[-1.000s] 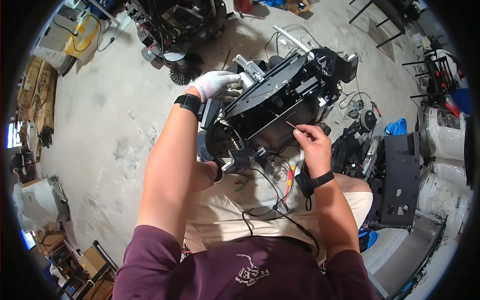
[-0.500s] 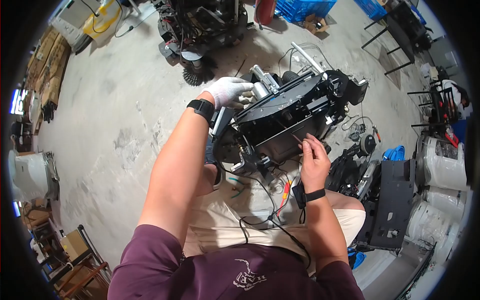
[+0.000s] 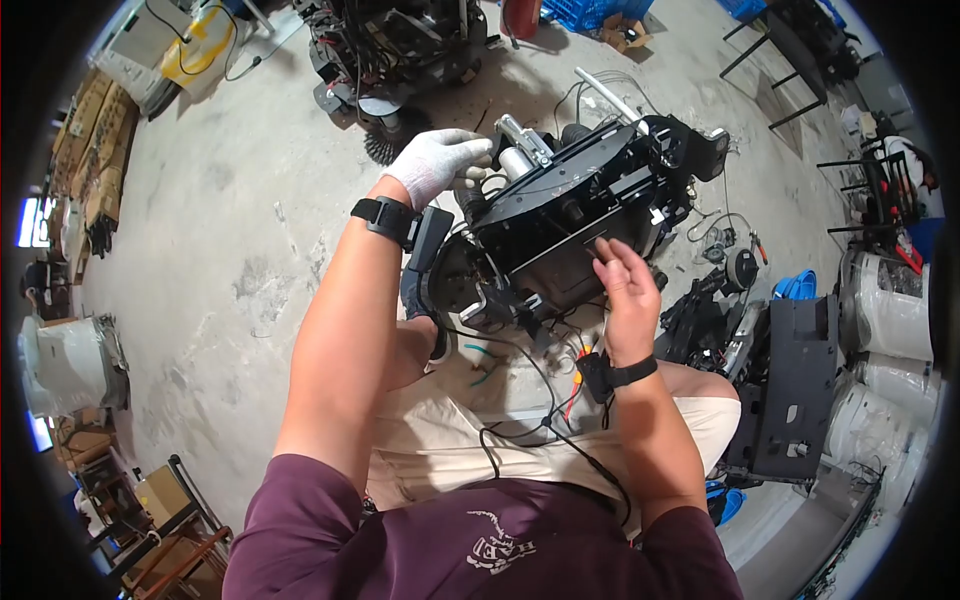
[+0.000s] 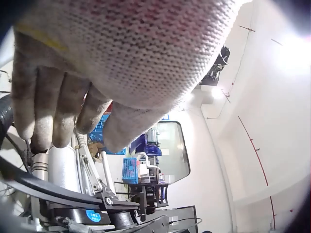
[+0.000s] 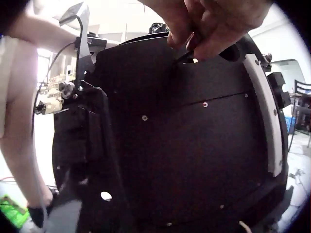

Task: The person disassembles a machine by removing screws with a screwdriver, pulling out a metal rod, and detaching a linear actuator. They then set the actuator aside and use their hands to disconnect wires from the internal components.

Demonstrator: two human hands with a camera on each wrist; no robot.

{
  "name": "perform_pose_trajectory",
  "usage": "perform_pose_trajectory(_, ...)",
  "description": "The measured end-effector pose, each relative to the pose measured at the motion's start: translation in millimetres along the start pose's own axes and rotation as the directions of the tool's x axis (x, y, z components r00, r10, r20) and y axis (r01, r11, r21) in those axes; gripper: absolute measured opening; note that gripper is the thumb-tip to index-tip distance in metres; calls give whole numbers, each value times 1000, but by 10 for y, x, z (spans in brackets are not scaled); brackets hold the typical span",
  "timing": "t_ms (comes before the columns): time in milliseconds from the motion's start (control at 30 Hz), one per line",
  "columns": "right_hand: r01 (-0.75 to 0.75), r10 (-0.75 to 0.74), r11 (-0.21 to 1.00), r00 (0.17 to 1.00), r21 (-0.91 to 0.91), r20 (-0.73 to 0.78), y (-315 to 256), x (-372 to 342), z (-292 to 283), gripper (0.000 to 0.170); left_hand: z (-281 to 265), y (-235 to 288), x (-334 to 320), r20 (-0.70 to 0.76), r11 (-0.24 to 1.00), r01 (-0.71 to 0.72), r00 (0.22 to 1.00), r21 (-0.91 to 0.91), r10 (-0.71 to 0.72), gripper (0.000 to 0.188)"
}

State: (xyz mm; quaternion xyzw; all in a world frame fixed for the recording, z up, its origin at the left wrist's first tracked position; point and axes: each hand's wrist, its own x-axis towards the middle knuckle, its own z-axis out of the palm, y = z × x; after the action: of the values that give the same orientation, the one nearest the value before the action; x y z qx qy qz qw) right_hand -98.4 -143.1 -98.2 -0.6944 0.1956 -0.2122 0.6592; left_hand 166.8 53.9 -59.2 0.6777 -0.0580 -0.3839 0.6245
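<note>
A black machine assembly (image 3: 545,205) with a round plate stands tilted on the floor before the person. The white-gloved left hand (image 3: 438,163) is at its upper left, fingers extended and slightly bent. In the left wrist view, those fingertips hang right by a silver motor cylinder (image 4: 63,170), overlapping its top. The bare right hand (image 3: 630,295) is over the near side. In the right wrist view, its thumb and fingers pinch a thin dark hex key (image 5: 184,59) close to the black panel (image 5: 170,145); the hand hides much of the key.
Another machine with a round brush (image 3: 392,140) stands beyond. Red-yellow handled pliers (image 3: 578,375) and cables (image 3: 545,405) lie near the person's legs. Black parts (image 3: 795,390) and wrapped white rolls (image 3: 875,310) are at the right.
The left hand has drawn back slightly from the silver cylinder. The right hand has turned, its fingers more upright around the hex key. The head view has shifted.
</note>
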Motion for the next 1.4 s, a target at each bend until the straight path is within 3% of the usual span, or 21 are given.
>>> perform_pose_trajectory(67, -196, 244, 825, 969, 531, -22, -79, 44, -19, 35, 4, 6, -16, 14, 1000, -12, 1000, 6, 12, 47)
perform_pose_trajectory(133, -203, 258, 862, 964, 465, -57, -66, 61, -9, 34, 8, -6, -15, 13, 1000, -12, 1000, 6, 12, 47)
perform_pose_trajectory(267, -419, 470, 795, 883, 440, -9, -67, 83, -66, 35, 3, -31, -26, -2, 1000, -2, 1000, 5, 2, 47)
perform_pose_trajectory(333, -676, 681, 701, 729, 227, 69, -160, 127, -132, 32, -8, -17, -35, -10, 1000, -1, 1000, 25, 1, 47)
perform_pose_trajectory(400, -614, 626, 763, 780, 202, 7, 13, 88, -119, 31, -28, -2, -28, -20, 999, -2, 1000, 42, 3, 47)
perform_pose_trajectory(467, -255, 252, 954, 967, -155, -40, 97, 42, -116, 27, -39, -12, -19, -1, 999, -20, 1000, 42, 20, 47)
perform_pose_trajectory(500, -44, 25, 914, 998, -404, -53, 103, 47, -128, 18, -31, -5, -28, -1, 999, -19, 1000, 39, 19, 47)
perform_pose_trajectory(533, -43, 25, 913, 998, -406, -51, 86, 61, -149, 18, -17, 7, -43, -8, 999, -22, 1000, 41, 22, 47)
perform_pose_trajectory(600, 366, -367, 619, 917, -695, 156, 6, 109, -184, 13, -5, 15, -50, -16, 999, -28, 999, 40, 28, 47)
perform_pose_trajectory(700, 522, -508, 499, 823, -691, 255, -41, 187, -222, 17, -2, 13, -48, -9, 999, -24, 1000, 36, 24, 48)
perform_pose_trajectory(733, 523, -507, 499, 823, -691, 257, -28, 182, -226, 17, 4, 15, -49, -8, 998, -29, 1000, 48, 30, 48)
perform_pose_trajectory(833, 369, -368, 713, 921, -596, 129, 89, 165, -232, 15, -1, -10, -26, -6, 995, -44, 999, 86, 45, 49)
perform_pose_trajectory(867, 150, -148, 905, 988, -399, 35, 143, 168, -222, 16, -4, -18, -18, 0, 992, -55, 998, 114, 55, 49)
perform_pose_trajectory(900, -98, 99, 982, 995, -161, -2, 130, 172, -189, 19, -2, -20, -20, -1, 992, -55, 998, 113, 55, 49)
perform_pose_trajectory(933, -97, 99, 982, 995, -161, -1, 96, 172, -166, 19, -2, -19, -23, 2, 992, -56, 998, 114, 56, 49)
perform_pose_trajectory(1000, -415, 415, 910, 909, 2, 37, 8, 175, -119, 32, -2, -12, -24, 4, 992, -57, 998, 115, 57, 49)
perform_pose_trajectory(1067, -339, 342, 940, 938, -45, 57, 83, 150, -102, 38, -2, -8, -32, -3, 985, -66, 998, 157, 67, 49)
perform_pose_trajectory(1167, -251, 251, 966, 968, -56, -2, 15, 121, -41, 31, -9, 6, -46, -12, 980, -74, 997, 183, 78, 49)
perform_pose_trajectory(1267, -89, 92, 968, 996, -235, -1, -65, 111, -59, 22, -18, -16, -11, -7, 977, -79, 997, 199, 82, 48)
perform_pose_trajectory(1333, 283, -212, 695, 959, -661, 188, -21, 116, -129, 18, -7, -12, -21, 1, 983, -76, 997, 164, 77, 48)
perform_pose_trajectory(1400, 378, -336, 695, 923, -611, 188, 94, 117, -117, 19, 2, 12, -34, 8, 989, -75, 997, 127, 75, 48)
